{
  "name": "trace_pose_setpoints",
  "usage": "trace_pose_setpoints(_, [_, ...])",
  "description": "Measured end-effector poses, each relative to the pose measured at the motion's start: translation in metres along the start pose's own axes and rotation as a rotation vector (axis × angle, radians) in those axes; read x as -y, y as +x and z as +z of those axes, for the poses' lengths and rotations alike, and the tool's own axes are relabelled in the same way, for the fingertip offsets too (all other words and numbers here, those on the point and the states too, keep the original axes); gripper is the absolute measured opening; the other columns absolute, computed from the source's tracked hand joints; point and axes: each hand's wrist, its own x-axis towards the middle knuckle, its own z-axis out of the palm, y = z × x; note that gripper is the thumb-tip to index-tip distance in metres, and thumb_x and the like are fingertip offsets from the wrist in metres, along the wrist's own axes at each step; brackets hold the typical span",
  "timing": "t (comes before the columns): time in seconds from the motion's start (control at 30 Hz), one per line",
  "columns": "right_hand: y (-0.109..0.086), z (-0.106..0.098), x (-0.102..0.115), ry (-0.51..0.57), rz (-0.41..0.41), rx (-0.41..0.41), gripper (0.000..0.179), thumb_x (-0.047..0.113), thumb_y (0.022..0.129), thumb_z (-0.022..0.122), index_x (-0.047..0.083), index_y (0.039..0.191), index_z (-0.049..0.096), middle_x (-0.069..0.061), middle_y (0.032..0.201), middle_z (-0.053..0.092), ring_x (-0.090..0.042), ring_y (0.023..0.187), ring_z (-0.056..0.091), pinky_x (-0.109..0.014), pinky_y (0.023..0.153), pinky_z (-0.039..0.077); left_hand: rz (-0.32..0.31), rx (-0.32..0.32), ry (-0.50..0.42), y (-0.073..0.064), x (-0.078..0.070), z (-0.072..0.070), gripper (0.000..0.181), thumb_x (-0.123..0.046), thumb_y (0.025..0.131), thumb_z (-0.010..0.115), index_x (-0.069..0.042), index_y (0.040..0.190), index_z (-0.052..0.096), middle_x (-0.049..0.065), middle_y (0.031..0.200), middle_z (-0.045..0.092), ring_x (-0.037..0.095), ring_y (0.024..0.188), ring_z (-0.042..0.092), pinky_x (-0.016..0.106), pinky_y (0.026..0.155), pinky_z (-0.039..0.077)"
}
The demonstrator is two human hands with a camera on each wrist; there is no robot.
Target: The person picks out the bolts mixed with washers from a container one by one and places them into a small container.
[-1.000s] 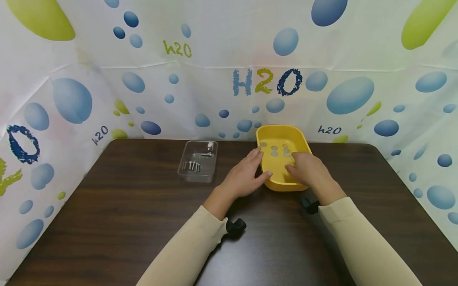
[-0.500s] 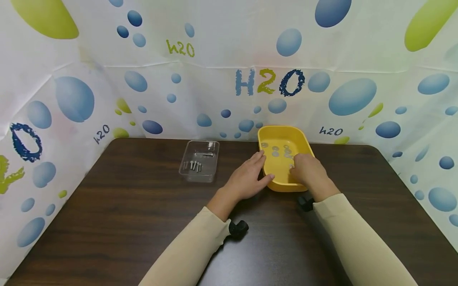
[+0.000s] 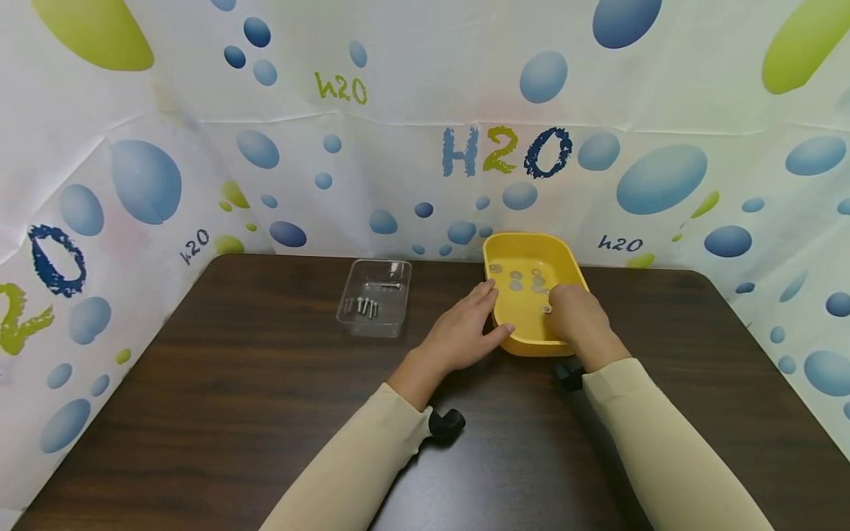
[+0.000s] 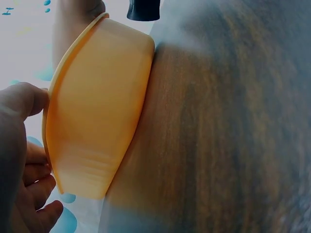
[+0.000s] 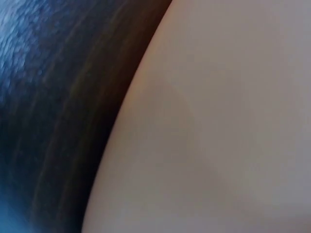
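A yellow plastic tray (image 3: 527, 343) with several flat grey washers (image 3: 515, 285) on its floor stands at the back of the table. My left hand (image 3: 458, 332) lies along its left rim, fingers extended and thumb at the near corner. In the left wrist view the fingers (image 4: 36, 99) touch the rim of the tray (image 4: 97, 107). My right hand (image 3: 579, 321) reaches down into the tray's right side, fingers bent downward. One washer (image 3: 547, 310) shows right beside them. The right fingertips are hidden behind the hand, so I cannot tell what they hold.
A clear plastic box (image 3: 375, 324) with several metal screws (image 3: 367, 307) stands left of the tray on the dark wooden table (image 3: 219, 383). Behind the table hangs a white backdrop (image 3: 398, 162) with blue drops. Bare skin fills most of the right wrist view.
My right thumb and fingers have drawn together inside the tray, and a washer beside them has come into sight. My left hand keeps its place at the rim. The head view has shifted slightly.
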Motion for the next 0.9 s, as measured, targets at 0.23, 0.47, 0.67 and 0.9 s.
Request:
trace_pose_setpoints(0.23, [0.0022,0.0023,0.0002,0.014,-0.047,0.018,0.021,0.013,0.096,0.062,-0.001,0.108,0.073,-0.019,0.104,0.069,-0.03,0.081,0.058,-0.044,0.078,0.052,-0.013,0.008,-0.013,0.0,-0.0007,-0.0003,0.074,-0.053,0.099,0.049,-0.01,0.156,0.028,0.0,0.165,0.016,0.015,0.152,0.017,0.038,0.12,0.026])
trace_pose_setpoints(0.47, [0.0041,0.0047,0.002,0.003,-0.082,0.029,0.029,0.011,0.095,0.06,0.002,0.121,0.069,-0.022,0.121,0.066,-0.031,0.091,0.058,-0.052,0.094,0.049,-0.017,0.01,-0.013,0.0001,-0.0003,-0.0003,0.074,-0.053,0.099,0.049,-0.013,0.157,0.027,-0.001,0.165,0.016,0.013,0.152,0.016,0.037,0.12,0.025])
trace_pose_setpoints(0.67, [0.0068,0.0048,0.0028,-0.016,-0.091,0.064,0.029,0.011,0.095,0.059,0.002,0.12,0.07,-0.02,0.119,0.066,-0.031,0.093,0.057,-0.048,0.093,0.049,-0.017,0.011,-0.016,0.0002,-0.0003,-0.0004,0.074,-0.053,0.099,0.049,-0.013,0.157,0.026,-0.002,0.166,0.015,0.012,0.152,0.015,0.037,0.12,0.026])
trace_pose_setpoints(0.9, [0.0082,0.0049,0.0023,0.01,-0.118,0.036,0.026,0.01,0.093,0.062,0.002,0.115,0.072,-0.02,0.115,0.068,-0.03,0.092,0.059,-0.049,0.095,0.049,-0.011,0.009,-0.02,0.0004,-0.0006,-0.0019,0.074,-0.052,0.099,0.05,-0.012,0.156,0.027,0.0,0.165,0.017,0.013,0.151,0.017,0.037,0.12,0.027])
